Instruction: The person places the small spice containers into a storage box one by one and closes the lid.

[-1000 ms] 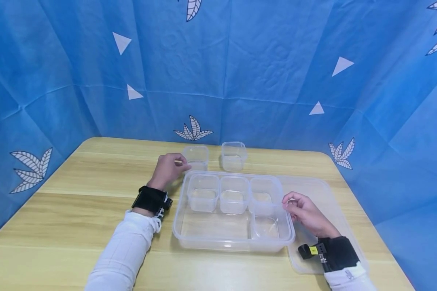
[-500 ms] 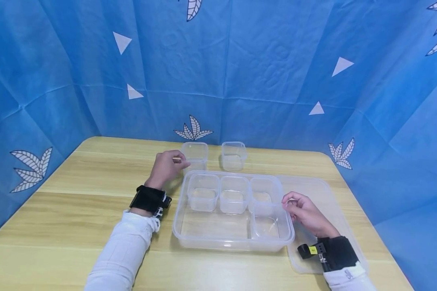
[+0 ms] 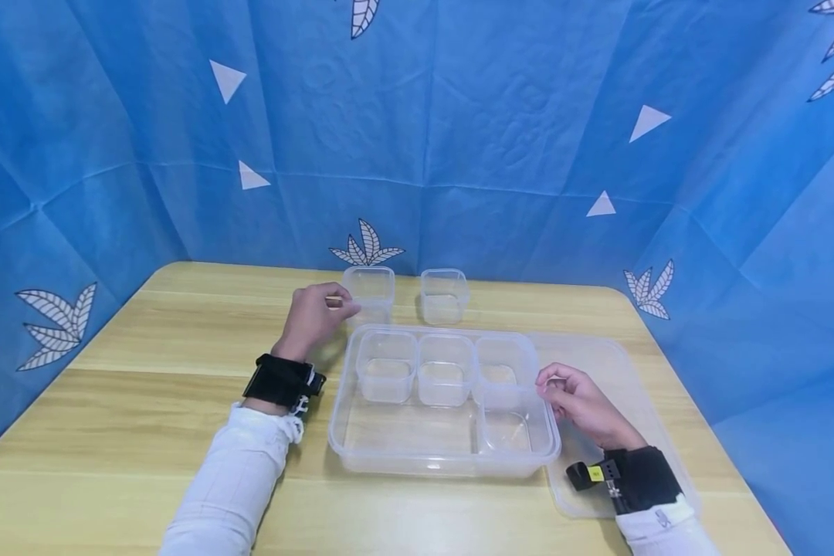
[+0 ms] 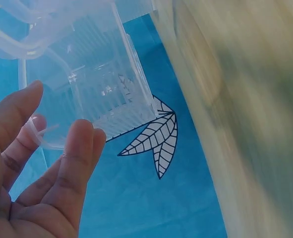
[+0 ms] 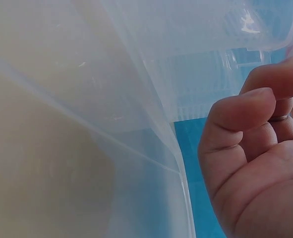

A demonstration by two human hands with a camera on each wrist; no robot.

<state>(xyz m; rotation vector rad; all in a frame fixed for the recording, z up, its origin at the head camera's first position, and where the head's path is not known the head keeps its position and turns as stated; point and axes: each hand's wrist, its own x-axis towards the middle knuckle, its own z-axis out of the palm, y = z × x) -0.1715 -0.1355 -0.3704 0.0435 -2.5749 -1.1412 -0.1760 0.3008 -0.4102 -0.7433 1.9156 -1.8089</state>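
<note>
With fingers at its left corner, my left hand (image 3: 313, 316) pinches a small clear plastic container (image 3: 370, 281) behind the big box. In the left wrist view the thumb and fingers of the left hand (image 4: 49, 186) surround the rim corner of that container (image 4: 87, 84), its ribbed wall beyond them. My right hand (image 3: 587, 409) has curled fingers at the rim of another small container (image 3: 507, 436), which sits in the near right corner of the large clear box (image 3: 424, 466). In the right wrist view the fingertips of the right hand (image 5: 265, 163) meet the rim at the upper right edge.
Three small containers stand in a row along the back of the large box, including a middle one (image 3: 446, 378). Another small container (image 3: 445, 297) stands behind it. A translucent lid (image 3: 632, 409) lies under my right hand. Blue curtain (image 3: 424, 139) borders the wooden table (image 3: 97, 432).
My left hand and the small container it holds have shifted slightly away from me and to the left. My right hand stays in place at the rim.
</note>
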